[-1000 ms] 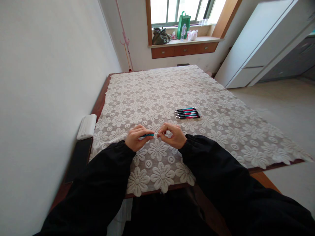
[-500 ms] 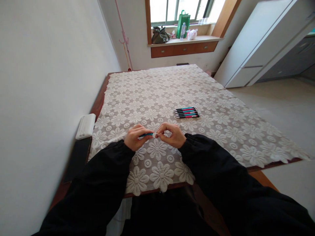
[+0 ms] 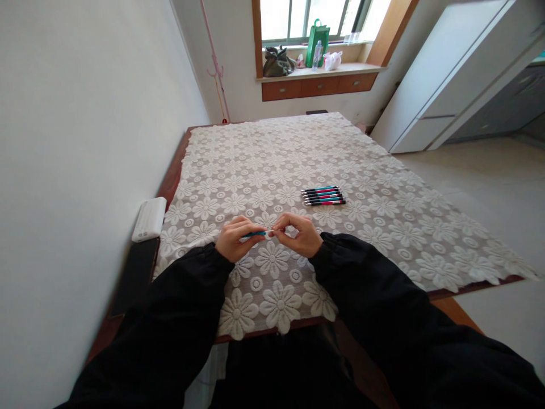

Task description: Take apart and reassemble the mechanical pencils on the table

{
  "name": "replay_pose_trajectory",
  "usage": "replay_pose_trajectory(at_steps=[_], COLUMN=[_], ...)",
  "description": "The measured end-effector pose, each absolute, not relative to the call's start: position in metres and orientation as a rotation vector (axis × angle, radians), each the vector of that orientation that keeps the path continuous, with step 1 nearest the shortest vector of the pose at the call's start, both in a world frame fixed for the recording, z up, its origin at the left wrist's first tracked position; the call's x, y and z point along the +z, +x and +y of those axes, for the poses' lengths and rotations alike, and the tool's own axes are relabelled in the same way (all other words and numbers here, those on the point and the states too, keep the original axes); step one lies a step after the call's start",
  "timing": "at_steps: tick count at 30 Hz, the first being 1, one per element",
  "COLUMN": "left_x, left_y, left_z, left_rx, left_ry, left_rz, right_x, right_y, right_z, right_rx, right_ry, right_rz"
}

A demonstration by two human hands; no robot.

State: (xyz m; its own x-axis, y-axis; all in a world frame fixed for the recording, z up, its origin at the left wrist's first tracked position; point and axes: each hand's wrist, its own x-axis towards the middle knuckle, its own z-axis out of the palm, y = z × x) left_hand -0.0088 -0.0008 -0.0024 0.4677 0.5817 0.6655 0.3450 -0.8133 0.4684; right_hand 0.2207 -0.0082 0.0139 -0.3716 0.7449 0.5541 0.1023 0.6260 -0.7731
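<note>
My left hand [image 3: 233, 238] is closed around a teal pen [image 3: 256, 233], which lies nearly level between thumb and fingers. From the pen's right end a thin pale piece [image 3: 268, 231] runs to my right hand [image 3: 300, 234]. The thumb and forefinger of that hand pinch it; its far end is hidden by the fingertips. Both hands are just over the near part of the tablecloth, close together. Beyond my right hand several pens [image 3: 323, 196] with black, teal and pink-red parts lie side by side in a row, their silver tips to the left.
A lace tablecloth [image 3: 255, 153] with white flowers covers the table. At the left edge are a white box-shaped device [image 3: 149, 219] and a dark flat object [image 3: 134, 275]. Against the far wall, bags and a bottle [image 3: 317, 55] stand on the windowsill. A white fridge [image 3: 438, 74] is at the right.
Almost nothing differs. Both hands keep their hold on the pen and the thin piece, and the whole view has shifted very slightly.
</note>
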Motion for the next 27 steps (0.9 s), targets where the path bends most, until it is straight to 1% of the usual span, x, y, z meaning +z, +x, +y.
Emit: replay_pose_trajectory(at_steps=[4,11,21,27], left_x=[-0.0019,-0.0019,-0.0032,-0.0022], left_y=[-0.0086,-0.0085,-0.0106,-0.0096], left_z=[-0.0011,-0.0011,0.0009,0.0003], left_rx=[1.25,1.277,1.275,1.257], left_ry=[2.462,2.445,2.474,2.483], left_rz=[0.776,0.798,0.788,0.779], right_x=[0.015,0.015,0.014,0.0134], right_y=[0.2201,0.2184,0.2217,0.2216], right_z=[-0.0081,-0.0095,-0.0069,-0.0084], right_rx=[0.869,0.688,0.837,0.786], right_ry=[-0.618,-0.633,-0.692,-0.701], right_rz=[-1.86,-1.834,-1.915,-1.874])
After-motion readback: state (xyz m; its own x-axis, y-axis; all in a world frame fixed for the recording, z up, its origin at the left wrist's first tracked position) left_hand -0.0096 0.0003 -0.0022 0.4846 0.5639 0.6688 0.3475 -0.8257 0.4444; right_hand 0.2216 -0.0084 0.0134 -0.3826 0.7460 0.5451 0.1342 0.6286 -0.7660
